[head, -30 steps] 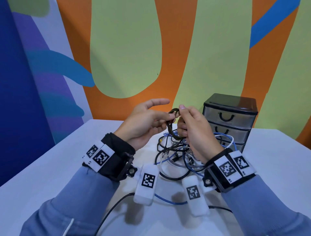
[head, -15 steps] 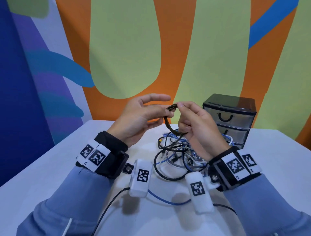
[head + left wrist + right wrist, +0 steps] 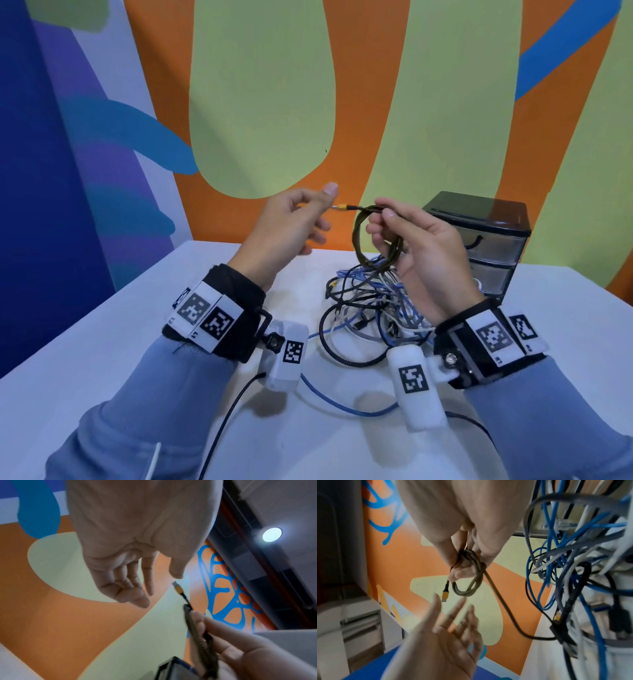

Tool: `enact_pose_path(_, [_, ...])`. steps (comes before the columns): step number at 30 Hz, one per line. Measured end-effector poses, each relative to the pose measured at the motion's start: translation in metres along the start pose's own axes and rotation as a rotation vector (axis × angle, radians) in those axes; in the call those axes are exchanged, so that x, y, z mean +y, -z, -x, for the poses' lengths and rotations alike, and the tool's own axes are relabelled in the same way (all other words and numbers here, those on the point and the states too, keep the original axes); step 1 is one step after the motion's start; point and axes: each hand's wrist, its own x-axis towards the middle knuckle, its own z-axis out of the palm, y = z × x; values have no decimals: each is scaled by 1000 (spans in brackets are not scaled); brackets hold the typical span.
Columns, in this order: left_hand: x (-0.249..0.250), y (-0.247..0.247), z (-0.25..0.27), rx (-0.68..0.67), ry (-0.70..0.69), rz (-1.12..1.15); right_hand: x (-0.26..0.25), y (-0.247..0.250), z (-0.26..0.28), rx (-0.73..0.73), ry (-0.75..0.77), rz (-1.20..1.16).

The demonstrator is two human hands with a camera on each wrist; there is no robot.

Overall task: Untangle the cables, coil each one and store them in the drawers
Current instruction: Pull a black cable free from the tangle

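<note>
My right hand point(image 3: 382, 222) pinches a small coil of dark braided cable point(image 3: 376, 240) between thumb and fingers, held up above the table. The cable's yellow plug point(image 3: 340, 207) sticks out leftward from the coil. My left hand point(image 3: 318, 205) hovers just left of the plug with fingers relaxed and holds nothing. In the right wrist view the coil point(image 3: 471, 582) hangs from my fingers, and its tail point(image 3: 505, 615) runs down into the tangle point(image 3: 573, 561). The tangle of blue, black, grey and white cables point(image 3: 370, 301) lies on the white table point(image 3: 102, 342). The left wrist view shows the plug point(image 3: 178, 588) free beside my thumb.
A small black drawer unit point(image 3: 486, 240) with clear drawers, all closed, stands at the back right by the painted wall. A blue cable point(image 3: 342, 404) and a black cable point(image 3: 233, 411) trail toward the table's near edge under my wrists.
My left hand has let go of the braided cable and drawn away to the left. My right hand has lifted the cable, which now hangs as a round coil.
</note>
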Motion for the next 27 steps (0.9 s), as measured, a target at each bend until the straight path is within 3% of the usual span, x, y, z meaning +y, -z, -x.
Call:
enact_pose_path(4, [-13,-2,2,-211,121,-452,-9,3,0,52,-22,-258])
enact_pose_path(7, [-12,-12,7,-385,317,-360,-11,2,1,47,-27,-387])
enact_pose_path(9, [-10,-14,8,-388,350,-183,-11,2,0,50,-37,-454])
enact_pose_path(14, [-9,-10,3,-107,261,225,-7,2,-1,72,-74,-330])
enact_pose_path(18, [-8,-13,-1,61,93,348,4,2,-5,178,-38,-93])
enact_pose_path(21, [-8,-18,0,53,-5,380,8,3,-8,208,-42,-77])
enact_pose_path(27, [-6,-16,5,-75,-243,193,10,6,-7,185,-62,-38])
